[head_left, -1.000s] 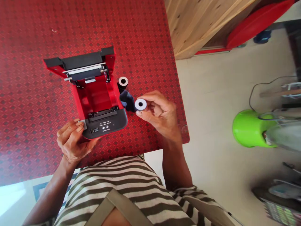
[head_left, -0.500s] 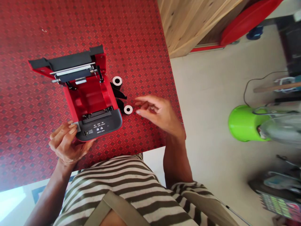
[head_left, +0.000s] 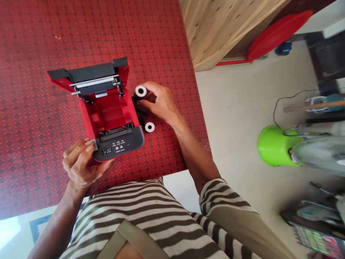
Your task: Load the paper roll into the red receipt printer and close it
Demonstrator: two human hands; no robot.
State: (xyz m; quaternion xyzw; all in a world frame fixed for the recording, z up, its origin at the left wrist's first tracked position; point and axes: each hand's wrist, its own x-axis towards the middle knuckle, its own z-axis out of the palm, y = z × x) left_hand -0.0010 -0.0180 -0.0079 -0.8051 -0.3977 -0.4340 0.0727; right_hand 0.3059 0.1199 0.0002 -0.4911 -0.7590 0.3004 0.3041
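A red and black printer (head_left: 109,108) sits on the table with its lid raised and its inner bay exposed. My left hand (head_left: 80,160) is closed on the printer's front left corner, thumb below the front edge. Right of the printer stand two ribbon rolls with white cores, black film running between them. My right hand (head_left: 160,102) has thumb and fingers around the farther ribbon roll (head_left: 141,91). The nearer ribbon roll (head_left: 150,127) stands free beside the printer's front right side.
A red patterned cloth covers the table (head_left: 161,46), whose right edge drops to a pale floor (head_left: 229,108). Beyond that edge are wooden planks (head_left: 212,28), a green bucket (head_left: 271,145) and a red round object (head_left: 280,34).
My right hand let go of the nearer ribbon roll, which now stands beside the printer, then moved away from me and took hold of the farther roll. My left hand stays on the printer.
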